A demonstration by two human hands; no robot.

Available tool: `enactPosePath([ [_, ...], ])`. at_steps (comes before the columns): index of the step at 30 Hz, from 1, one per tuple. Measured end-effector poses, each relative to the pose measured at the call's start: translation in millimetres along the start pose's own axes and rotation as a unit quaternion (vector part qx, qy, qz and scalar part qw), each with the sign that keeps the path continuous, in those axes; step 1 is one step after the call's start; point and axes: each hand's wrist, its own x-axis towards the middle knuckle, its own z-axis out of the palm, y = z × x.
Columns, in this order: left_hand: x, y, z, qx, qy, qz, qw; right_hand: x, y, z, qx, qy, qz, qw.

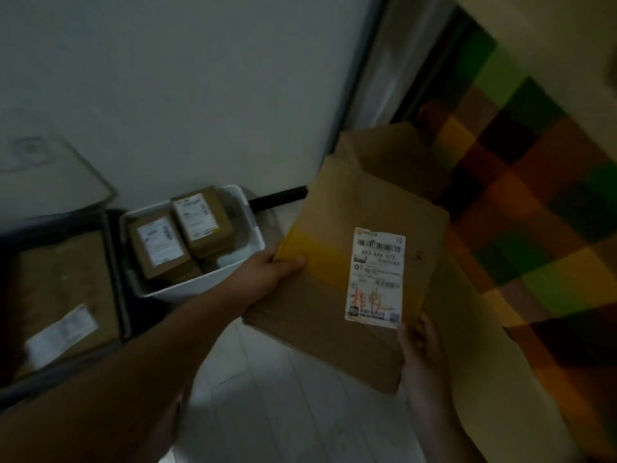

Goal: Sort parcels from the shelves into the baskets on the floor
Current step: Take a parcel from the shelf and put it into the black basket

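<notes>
Dim, motion-blurred view; all positions are given relative to the white basket (187, 290) on the floor.

(a) Flat brown parcel (317, 322), held in the air just right of the basket and well above the floor, label side up. It looks clearly broader than the basket's opening.

(b) Dark bin (113, 262), touching the basket's left side, holding one large labelled parcel (60, 279).

(c) The basket itself, packed with small brown boxes (200, 218) that reach about rim height.

(d) Left hand (267, 269), at the basket's right rim, grips the flat parcel's near-left edge with the thumb on top.

(e) Right hand (422, 349), further right and nearer the viewer, holds the lower corner; its fingers beneath are hidden.

(f) White shipping label (375, 279) with red handwriting.

Risk: steered into the basket, the flat parcel would probably bridge the rim or rest on the boxes and slide off. Held only at two edges, it could also sag or twist loose.
</notes>
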Motion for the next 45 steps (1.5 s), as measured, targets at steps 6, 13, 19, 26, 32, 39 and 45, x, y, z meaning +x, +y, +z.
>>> enactPosePath([
  [6, -64, -29, -92, -0.065, 0.079, 0.014, 0.995, -30, -33, 78, -0.024, -0.11, -0.029, 0.993],
  [13, -116, -73, -224, -0.114, 0.162, -0.002, 0.98, -72, -47, 210, -0.064, -0.209, -0.039, 0.975],
  [19, -166, -138, -370, -0.158, 0.259, -0.034, 0.952, -134, -36, 371, -0.098, -0.31, -0.03, 0.945],
  [26, -194, -190, -459, -0.198, 0.28, -0.07, 0.937, -166, -24, 483, -0.142, -0.336, 0.021, 0.931],
  [32, -168, -210, -473, -0.237, 0.275, -0.09, 0.928, -149, -18, 513, -0.182, -0.338, 0.03, 0.923],
  [39, -118, -241, -459, -0.252, 0.259, -0.109, 0.926, -101, 5, 514, -0.238, -0.343, 0.029, 0.908],
  [45, -85, -270, -459, -0.227, 0.308, -0.105, 0.918, -71, 48, 529, -0.291, -0.4, 0.035, 0.868],
])
